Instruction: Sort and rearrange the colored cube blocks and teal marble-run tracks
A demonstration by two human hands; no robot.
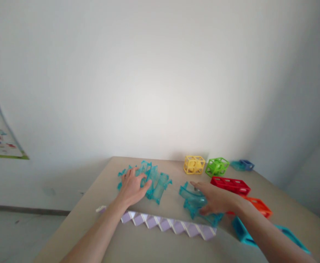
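Note:
My left hand (132,185) rests with fingers apart on a group of clear teal track pieces (160,188) at the left of the table. Over on the right, my right hand (212,197) reaches over another cluster of clear teal pieces (193,202), thumb and fingers apart. A small dark round thing shows under its fingertips, too blurred to name. In front of both clusters lies a zigzag strip of lilac and white pieces (165,223), passing beyond my left forearm.
Along the back stand a yellow cube frame (194,165), a green one (217,167) and blue pieces (247,165). Red (230,185), orange (260,207) and teal-blue (242,232) frames lie around my right forearm. A wall rises behind the table (138,248).

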